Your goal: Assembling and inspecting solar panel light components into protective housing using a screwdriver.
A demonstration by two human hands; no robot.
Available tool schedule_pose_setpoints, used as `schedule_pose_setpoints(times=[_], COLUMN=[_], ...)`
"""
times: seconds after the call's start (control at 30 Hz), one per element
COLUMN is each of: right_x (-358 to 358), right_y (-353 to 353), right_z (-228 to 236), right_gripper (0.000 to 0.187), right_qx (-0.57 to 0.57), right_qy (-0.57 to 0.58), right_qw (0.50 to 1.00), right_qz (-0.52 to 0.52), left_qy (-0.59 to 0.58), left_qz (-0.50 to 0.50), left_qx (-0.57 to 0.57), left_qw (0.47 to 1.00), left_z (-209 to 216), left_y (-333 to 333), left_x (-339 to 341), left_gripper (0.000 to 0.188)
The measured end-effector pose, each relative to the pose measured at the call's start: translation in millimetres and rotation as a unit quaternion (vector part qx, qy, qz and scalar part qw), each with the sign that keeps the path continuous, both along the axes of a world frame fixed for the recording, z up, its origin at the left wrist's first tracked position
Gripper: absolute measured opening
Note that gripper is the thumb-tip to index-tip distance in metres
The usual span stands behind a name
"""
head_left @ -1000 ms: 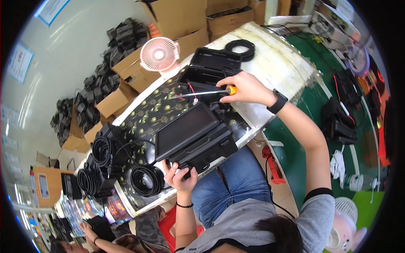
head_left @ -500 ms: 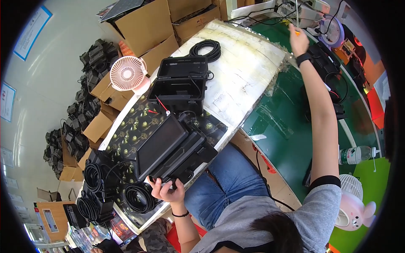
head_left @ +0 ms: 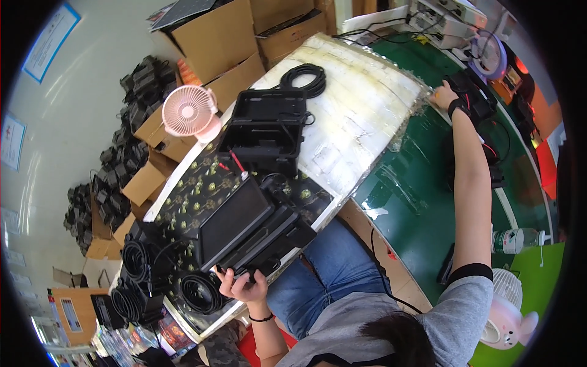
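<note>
Both our hands work apart: the left hand (head_left: 246,285) grasps one end of the black case (head_left: 282,241), which lies with its dark screen (head_left: 235,221) on the patterned mat (head_left: 194,186); our right hand (head_left: 444,96) is over the green table (head_left: 400,199) near black devices (head_left: 480,95), its grip impossible for us to tell.

The right grip (head_left: 444,96), a second ago just behind the screen (head_left: 235,223) with a screwdriver, has swung to the green desk's (head_left: 391,177) far end. It has since dropped lower there; the screwdriver's shaft can no longer be made out.
</note>
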State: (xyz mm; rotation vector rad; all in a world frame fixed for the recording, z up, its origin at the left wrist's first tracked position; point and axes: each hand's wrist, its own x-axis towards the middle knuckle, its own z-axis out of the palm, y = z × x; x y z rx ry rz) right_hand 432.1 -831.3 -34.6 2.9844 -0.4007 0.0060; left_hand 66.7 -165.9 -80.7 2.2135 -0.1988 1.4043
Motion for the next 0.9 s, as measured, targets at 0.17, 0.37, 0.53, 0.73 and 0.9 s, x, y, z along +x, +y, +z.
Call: schedule_pose_setpoints(times=[0.17, 0.37, 0.53, 0.73, 0.9], right_x=[-1.6, 0.7, 8.5, -53.9, -76.8], right_y=[15.2, -27.4, 81.1, 216.8, 291.7], right_z=[12.8, 64.0, 114.6, 137.1, 137.3], right_gripper=[0.059, 0.047, 0.035, 0.028, 0.020], right_qx=[0.025, 0.370, 0.527, 0.517, 0.259], right_qy=[0.033, -0.243, -0.331, -0.109, -0.137], right_qw=[0.996, 0.885, 0.783, 0.829, 0.870], right_qz=[-0.085, -0.141, -0.003, 0.185, 0.397], left_qy=[-0.005, -0.026, -0.016, -0.030, 0.021], left_qz=[-0.016, -0.043, -0.029, -0.057, -0.062], left_qx=[0.009, 0.015, -0.007, -0.020, -0.117], left_qw=[1.000, 0.999, 0.999, 0.998, 0.991], left_z=[-3.9, -9.4, -11.8, -2.7, 10.5], left_y=[5.0, 7.4, 12.2, 8.3, 10.0], left_x=[-1.9, 1.3, -7.6, 9.7, 11.8], left_gripper=[0.029, 0.032, 0.032, 0.035, 0.041])
